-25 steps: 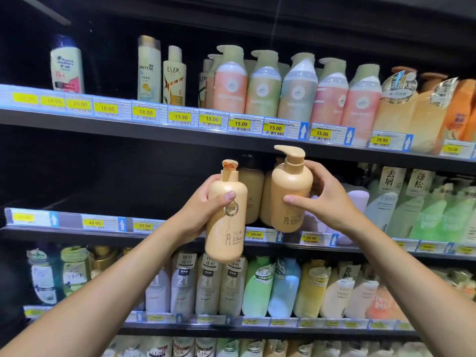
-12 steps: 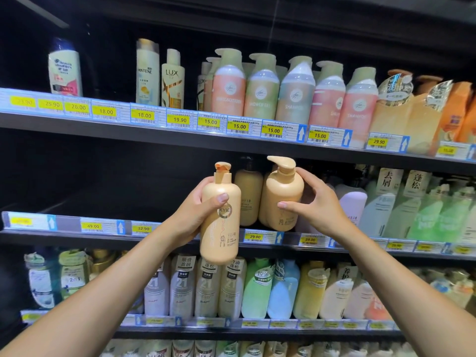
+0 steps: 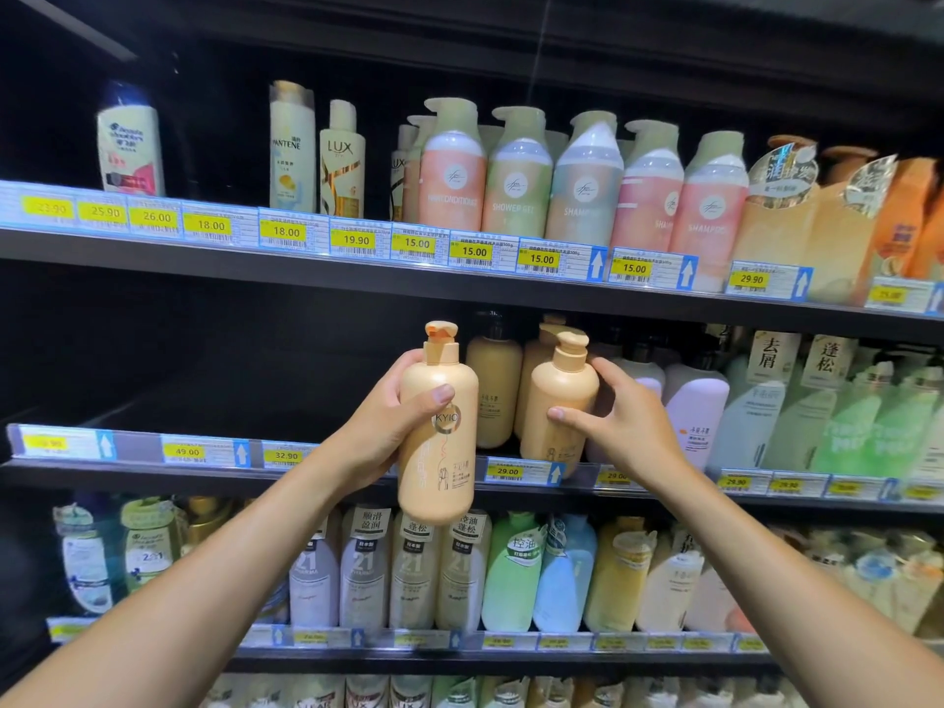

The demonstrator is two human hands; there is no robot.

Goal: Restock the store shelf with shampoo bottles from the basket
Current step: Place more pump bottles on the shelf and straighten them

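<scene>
My left hand [image 3: 383,426] grips a tall peach KYIO pump bottle [image 3: 439,472] upright in the air, in front of the middle shelf [image 3: 153,475]. My right hand [image 3: 626,429] is curled round a shorter, rounder peach pump bottle [image 3: 559,396], thumb on its front and fingers on its right side. That bottle stands at the front of the middle shelf, just right of another peach bottle [image 3: 493,396]. The basket is out of view.
The middle shelf is dark and bare to the left of the peach bottles. White, lilac and green bottles [image 3: 766,411] fill its right part. The top shelf [image 3: 357,278] and the lower shelf [image 3: 459,656] carry rows of bottles behind price tags.
My right hand has lowered the round bottle and pushed it back onto the middle shelf. The tall bottle in my left hand has barely moved.
</scene>
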